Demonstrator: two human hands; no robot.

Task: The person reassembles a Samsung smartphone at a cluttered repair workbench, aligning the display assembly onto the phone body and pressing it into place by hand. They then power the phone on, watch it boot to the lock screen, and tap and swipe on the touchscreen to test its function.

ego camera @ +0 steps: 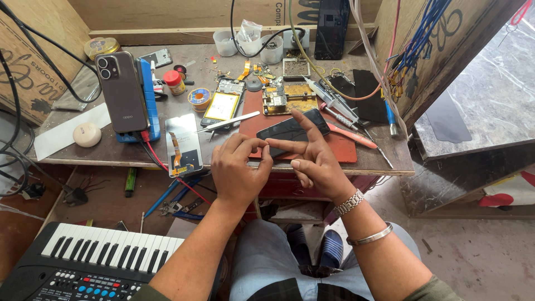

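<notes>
A black phone point(287, 131) lies screen up on a red mat point(340, 147) near the front edge of the wooden bench point(111, 153). My left hand point(239, 170) pinches the phone's near left edge with thumb and fingertips. My right hand point(312, 156) rests on the phone's near right part, index finger stretched over the glass and pointing up. A metal watch and a bangle sit on my right wrist.
A dark phone point(121, 92) leans on a blue box. A loose screen panel point(184, 145), an opened phone point(223, 103), tweezers point(231, 122), a circuit board in a holder point(287, 97), screwdrivers point(356, 136), small cups point(248, 44) and hanging cables crowd the bench. A keyboard point(95, 256) sits at lower left.
</notes>
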